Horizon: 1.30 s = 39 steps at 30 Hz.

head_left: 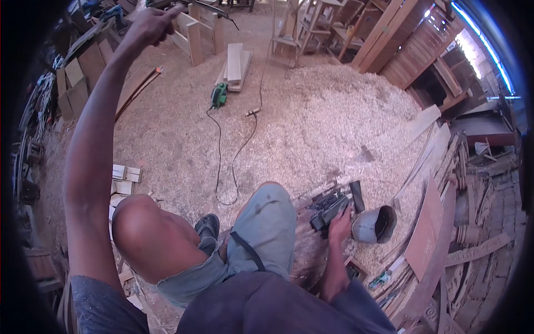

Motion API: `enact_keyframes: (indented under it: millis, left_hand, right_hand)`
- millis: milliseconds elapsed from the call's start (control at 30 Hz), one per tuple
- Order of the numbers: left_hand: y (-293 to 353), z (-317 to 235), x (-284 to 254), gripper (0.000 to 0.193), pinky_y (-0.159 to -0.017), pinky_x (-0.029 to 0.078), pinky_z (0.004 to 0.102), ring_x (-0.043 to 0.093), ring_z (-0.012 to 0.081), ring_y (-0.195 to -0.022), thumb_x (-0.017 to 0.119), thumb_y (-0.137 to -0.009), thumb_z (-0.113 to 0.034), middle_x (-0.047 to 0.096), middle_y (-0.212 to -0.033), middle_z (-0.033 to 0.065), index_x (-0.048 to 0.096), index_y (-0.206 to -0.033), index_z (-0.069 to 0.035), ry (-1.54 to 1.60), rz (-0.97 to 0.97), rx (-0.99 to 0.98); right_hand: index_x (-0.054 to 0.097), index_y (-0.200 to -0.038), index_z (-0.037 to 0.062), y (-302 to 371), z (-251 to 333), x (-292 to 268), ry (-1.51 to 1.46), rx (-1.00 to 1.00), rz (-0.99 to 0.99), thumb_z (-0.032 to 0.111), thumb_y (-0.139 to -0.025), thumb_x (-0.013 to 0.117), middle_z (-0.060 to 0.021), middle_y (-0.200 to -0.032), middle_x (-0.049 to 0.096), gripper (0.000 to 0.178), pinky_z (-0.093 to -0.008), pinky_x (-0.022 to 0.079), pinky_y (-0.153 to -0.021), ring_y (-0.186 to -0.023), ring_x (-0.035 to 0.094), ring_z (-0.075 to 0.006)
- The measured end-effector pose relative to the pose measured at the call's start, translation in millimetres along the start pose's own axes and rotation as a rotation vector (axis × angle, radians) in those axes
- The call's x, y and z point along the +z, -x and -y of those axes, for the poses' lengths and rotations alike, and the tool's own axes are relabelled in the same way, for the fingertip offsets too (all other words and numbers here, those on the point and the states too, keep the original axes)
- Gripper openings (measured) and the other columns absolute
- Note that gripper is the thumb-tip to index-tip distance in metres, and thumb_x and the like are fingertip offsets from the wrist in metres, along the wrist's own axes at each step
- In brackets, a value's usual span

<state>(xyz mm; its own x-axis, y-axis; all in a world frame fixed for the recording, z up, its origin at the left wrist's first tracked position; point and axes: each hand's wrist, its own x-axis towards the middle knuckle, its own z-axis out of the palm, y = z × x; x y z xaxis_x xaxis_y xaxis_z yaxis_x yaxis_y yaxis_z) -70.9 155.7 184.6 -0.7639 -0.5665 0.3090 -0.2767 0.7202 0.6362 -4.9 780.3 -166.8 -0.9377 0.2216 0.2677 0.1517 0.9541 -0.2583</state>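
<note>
My left hand (pixel 153 26) is raised at the upper left, its fingers closed. From the fingers a thin dark piece with a bent tip (pixel 214 10) reaches right; what it belongs to is cut off by the top edge. My right hand (pixel 340 225) is low on the right, its fingers bent against a dark, blocky tool-like thing (pixel 328 212) whose kind I cannot make out. This thing lies on a dark wooden surface (pixel 311 245) beside my knee. Close to the right hand, a grey bucket (pixel 364 227) leans with its dark mouth to the right.
A green power planer (pixel 219 96) lies on the shavings, its black cord (pixel 218 145) looping toward me. Behind it are stacked pale boards (pixel 236 64). Shavings (pixel 334 111) heap to the right. Scrap boards (pixel 428 228) line the right; wooden frames (pixel 317 25) stand behind.
</note>
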Motion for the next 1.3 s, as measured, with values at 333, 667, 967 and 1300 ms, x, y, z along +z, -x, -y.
enact_keyframes:
  millis: [333,667,967,1300]
  left_hand:
    - [124.4,-63.1,-21.0,0.032,-0.054,0.042,0.0261,0.05,0.0098,-0.06,0.044,-0.099,-0.032,0.051,-0.066,0.0018,0.053,-0.09,-0.002,0.267,0.364,0.205]
    - [305.0,-105.3,-36.6,0.03,-0.053,0.039,0.0231,0.05,0.0083,-0.057,0.056,-0.092,-0.027,0.051,-0.063,0.0024,0.057,-0.077,-0.001,0.556,0.436,0.038]
    - [364.2,-140.6,56.2,0.023,-0.055,0.038,0.0222,0.049,0.0062,-0.06,0.057,-0.091,-0.018,0.053,-0.062,0.0006,0.062,-0.079,0.001,0.78,0.599,-0.171]
    - [373.5,-117.5,129.6,0.038,-0.085,0.047,0.0341,0.061,0.0272,-0.097,0.052,-0.085,0.0,0.062,-0.109,0.0152,0.057,-0.123,-0.006,0.601,0.511,0.069]
  right_hand:
    - [0.039,-0.14,0.0213,-30.6,1.3,7.8,0.05,0.129,0.067,0.033,-0.093,0.048,-0.0212,-0.087,0.066,0.049,-0.0505,0.048,-0.069,-0.077,0.064,-0.0392]
    - [0.024,-0.148,0.0216,16.2,40.2,-65.9,-0.029,0.111,0.374,0.021,-0.093,0.048,-0.0235,-0.083,0.065,0.06,-0.0501,0.047,-0.071,-0.078,0.064,-0.0405]
    - [0.031,-0.145,0.0196,2.9,69.4,-102.4,-0.151,0.01,0.213,0.01,-0.09,0.047,-0.0202,-0.08,0.066,0.058,-0.0464,0.048,-0.07,-0.075,0.064,-0.038]
    - [0.056,-0.122,0.0037,29.9,135.5,-173.5,-1.431,0.225,0.86,0.022,-0.099,0.043,-0.0073,-0.068,0.063,0.032,-0.0205,0.046,-0.047,-0.052,0.059,-0.0109]
